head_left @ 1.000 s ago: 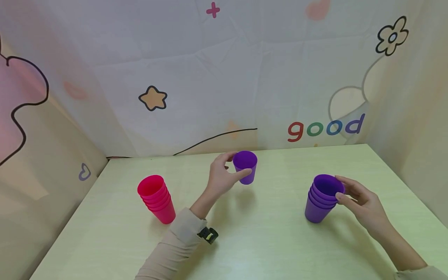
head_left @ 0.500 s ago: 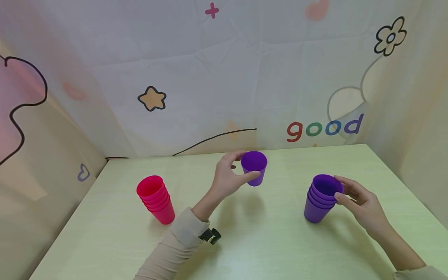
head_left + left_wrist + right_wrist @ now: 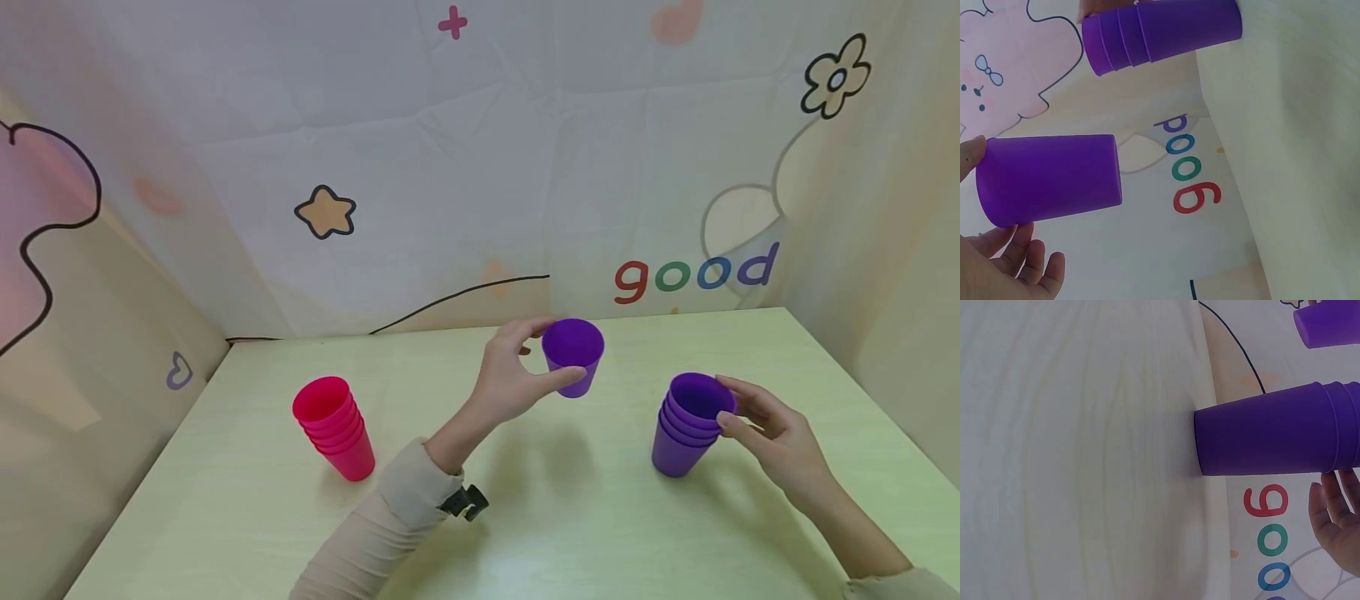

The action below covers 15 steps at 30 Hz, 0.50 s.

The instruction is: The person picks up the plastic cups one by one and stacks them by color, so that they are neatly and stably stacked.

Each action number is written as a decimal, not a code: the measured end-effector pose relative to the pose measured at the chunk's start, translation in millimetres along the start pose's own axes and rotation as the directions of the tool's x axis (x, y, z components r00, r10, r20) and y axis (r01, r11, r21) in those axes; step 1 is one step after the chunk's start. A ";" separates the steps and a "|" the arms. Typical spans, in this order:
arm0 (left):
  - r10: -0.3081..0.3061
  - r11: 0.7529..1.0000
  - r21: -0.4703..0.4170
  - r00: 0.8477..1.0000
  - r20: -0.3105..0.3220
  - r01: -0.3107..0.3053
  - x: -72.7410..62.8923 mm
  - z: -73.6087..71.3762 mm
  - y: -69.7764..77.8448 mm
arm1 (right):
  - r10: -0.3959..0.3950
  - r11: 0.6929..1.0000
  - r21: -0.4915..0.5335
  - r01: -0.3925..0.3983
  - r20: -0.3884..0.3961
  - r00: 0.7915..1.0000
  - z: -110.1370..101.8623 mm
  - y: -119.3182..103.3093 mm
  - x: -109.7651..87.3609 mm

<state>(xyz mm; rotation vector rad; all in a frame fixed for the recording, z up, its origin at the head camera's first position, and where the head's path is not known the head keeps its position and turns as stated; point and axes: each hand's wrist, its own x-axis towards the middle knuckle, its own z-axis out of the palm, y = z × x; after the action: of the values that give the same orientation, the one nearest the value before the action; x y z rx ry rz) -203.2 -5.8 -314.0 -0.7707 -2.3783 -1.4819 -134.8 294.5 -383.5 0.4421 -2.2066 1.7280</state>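
Observation:
In the head view my left hand (image 3: 510, 383) pinches a single purple cup (image 3: 573, 346) between thumb and fingers, near its rim. The cup is upright and raised over the table, its shadow falling below. In the left wrist view, the same cup (image 3: 1054, 178) lies across the gap from thumb to fingertips. To the right, three nested purple cups (image 3: 675, 454) stand on the table. My right hand (image 3: 780, 446) grips this stack at its upper rim. Only fingertips touch the stacked cups (image 3: 1266, 431) in the right wrist view; the thumb is hidden there.
A stack of several pink-red cups (image 3: 348, 454) stands at the left of the pale green table (image 3: 570, 542). A printed cloth (image 3: 450, 167) rises behind the table's back edge and along both sides.
My left hand has carried the purple cup to the right, closer to the purple stack. My right hand and both stacks have stayed in place.

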 end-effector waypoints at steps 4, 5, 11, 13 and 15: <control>0.015 1.000 -0.004 1.000 0.016 -0.015 3.0 2.6 9.0 | -0.002 1.000 -0.009 0.002 0.000 1.000 0.1 -0.5 0.2; 0.018 1.000 -0.005 1.000 0.020 -0.018 3.8 3.3 11.2 | -0.002 1.000 -0.009 0.002 0.000 1.000 0.1 -0.6 0.2; 0.038 0.999 -0.019 0.998 0.040 -0.037 8.0 7.4 22.7 | 0.002 1.000 0.000 -0.002 0.001 1.000 0.0 -0.8 0.0; 0.043 0.999 -0.024 0.998 0.050 -0.041 9.4 9.2 25.6 | 0.001 1.000 0.004 -0.001 0.002 1.000 0.0 -0.7 -0.1; 0.045 0.999 -0.031 0.997 0.059 -0.043 11.3 11.7 27.8 | 0.001 1.000 0.013 -0.001 0.002 1.000 0.0 -0.5 0.0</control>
<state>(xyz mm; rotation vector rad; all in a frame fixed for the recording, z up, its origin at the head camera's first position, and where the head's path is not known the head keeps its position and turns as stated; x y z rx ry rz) -196.6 17.8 -293.0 -0.8800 -2.3714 -1.4997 -134.5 294.4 -383.0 0.4459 -2.1989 1.7437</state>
